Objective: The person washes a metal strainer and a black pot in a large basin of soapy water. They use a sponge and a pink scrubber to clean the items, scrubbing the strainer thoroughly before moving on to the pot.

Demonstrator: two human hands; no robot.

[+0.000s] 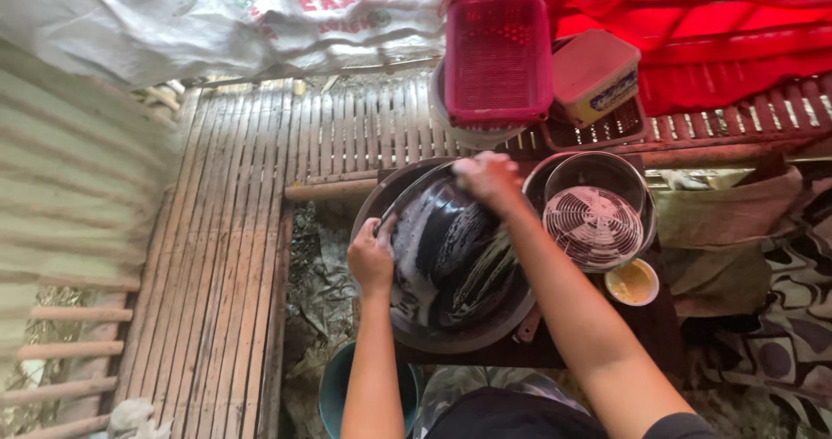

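Note:
A black soapy pan point(451, 257) stands tilted inside a wide dark basin point(485, 335) in front of me. My left hand point(371, 259) grips the pan's left rim. At the pan's upper edge, my right hand point(490, 177) is closed and pressed against it, blurred; what it holds, if anything, is hidden. Soap streaks cover the pan's inside.
A round metal bowl with a pink slotted disc point(594, 224) sits right of the basin, a small yellow bowl point(632, 282) below it. A pink basket point(497, 58) and a pink lidded box point(594, 72) lie behind. A teal bucket point(334, 396) stands below. Bamboo slat flooring point(225, 231) spreads to the left.

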